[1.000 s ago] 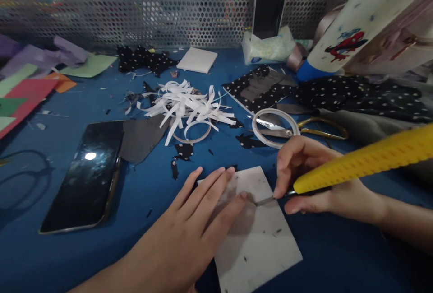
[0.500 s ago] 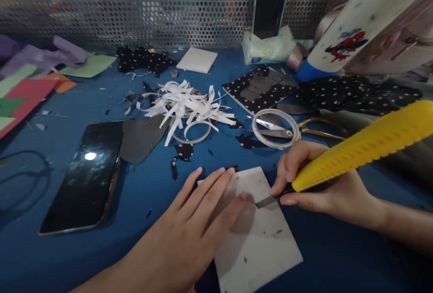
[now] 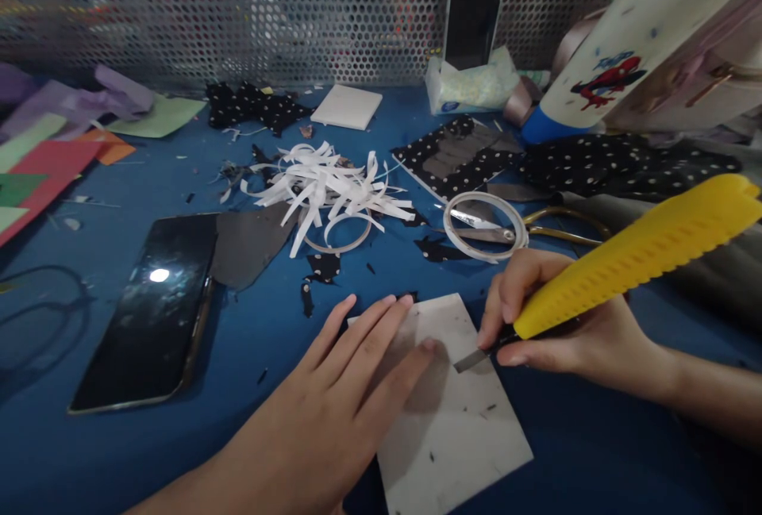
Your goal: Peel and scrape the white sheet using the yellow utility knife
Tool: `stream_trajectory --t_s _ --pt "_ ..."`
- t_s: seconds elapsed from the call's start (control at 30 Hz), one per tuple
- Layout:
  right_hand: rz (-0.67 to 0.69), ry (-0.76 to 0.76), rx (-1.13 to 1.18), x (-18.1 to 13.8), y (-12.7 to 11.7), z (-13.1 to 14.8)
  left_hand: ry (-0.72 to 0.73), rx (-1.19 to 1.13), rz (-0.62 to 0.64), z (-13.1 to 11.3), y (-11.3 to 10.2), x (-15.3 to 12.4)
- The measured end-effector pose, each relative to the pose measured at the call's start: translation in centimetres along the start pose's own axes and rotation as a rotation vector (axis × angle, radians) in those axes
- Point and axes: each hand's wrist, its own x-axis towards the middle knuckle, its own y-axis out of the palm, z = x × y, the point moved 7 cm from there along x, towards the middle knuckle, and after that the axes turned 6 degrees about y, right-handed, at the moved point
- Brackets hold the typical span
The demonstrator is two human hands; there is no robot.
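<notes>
My left hand (image 3: 333, 404) lies flat with fingers stretched out on the left part of a white card (image 3: 458, 428) on the blue table. My right hand (image 3: 559, 324) is closed around a yellow utility knife (image 3: 631, 253). The knife's short metal blade (image 3: 473, 358) touches the card just right of my left fingertips. The yellow handle slants up to the right.
A black phone (image 3: 152, 305) lies at the left beside a grey sheet (image 3: 247, 241). White paper strips (image 3: 327, 186), a tape ring (image 3: 485, 225), gold-handled scissors (image 3: 553, 229), polka-dot fabric (image 3: 619, 166), coloured papers (image 3: 53, 150) and a white bottle (image 3: 625, 39) lie behind. A perforated metal wall (image 3: 238, 7) closes the back.
The knife's handle has tilted upward, and the blade has slid a little toward me and to the right along the card. My left hand has stayed flat in place.
</notes>
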Motion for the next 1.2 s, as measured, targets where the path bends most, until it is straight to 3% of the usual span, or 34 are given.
stream_trajectory --t_s 0.3,0.67,1.2 --pt "-0.092 -0.098 -0.086 -0.6 0.0 0.6 -0.017 -0.046 -0.028 0.0 -0.1 0.0" --pt "-0.097 -0.207 -0.216 -1.1 0.5 1.3 -0.011 -0.115 -0.028 0.1 -0.4 0.1" --pt "-0.141 -0.212 -0.261 -1.5 0.5 1.5 -0.019 -0.111 -0.031 0.0 -0.3 0.1"
